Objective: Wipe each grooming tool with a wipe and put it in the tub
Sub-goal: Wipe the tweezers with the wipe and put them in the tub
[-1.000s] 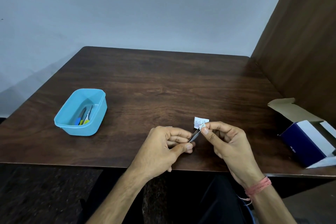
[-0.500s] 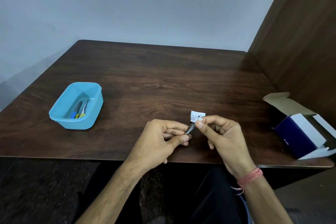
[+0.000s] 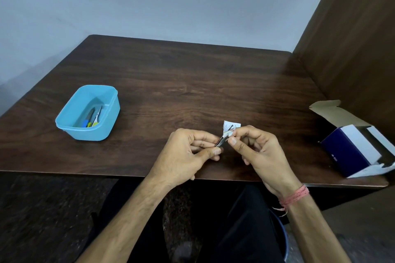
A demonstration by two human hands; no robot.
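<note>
Near the bench's (image 3: 192, 74) near edge, the left hand (image 3: 183, 156) pinches a small metal tool (image 3: 221, 141) while the right hand (image 3: 260, 151) pinches a white wipe (image 3: 230, 127) around its far end. The blue tub (image 3: 106, 121), holding other tools (image 3: 93, 118), sits far left; an open box (image 3: 352, 151) sits right.

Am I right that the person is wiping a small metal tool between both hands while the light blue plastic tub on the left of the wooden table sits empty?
Not quite: the light blue plastic tub is not empty. The head view shows a few grooming tools already lying in it. The rest holds: the left hand holds the small metal tool while the right hand wipes it.
</note>
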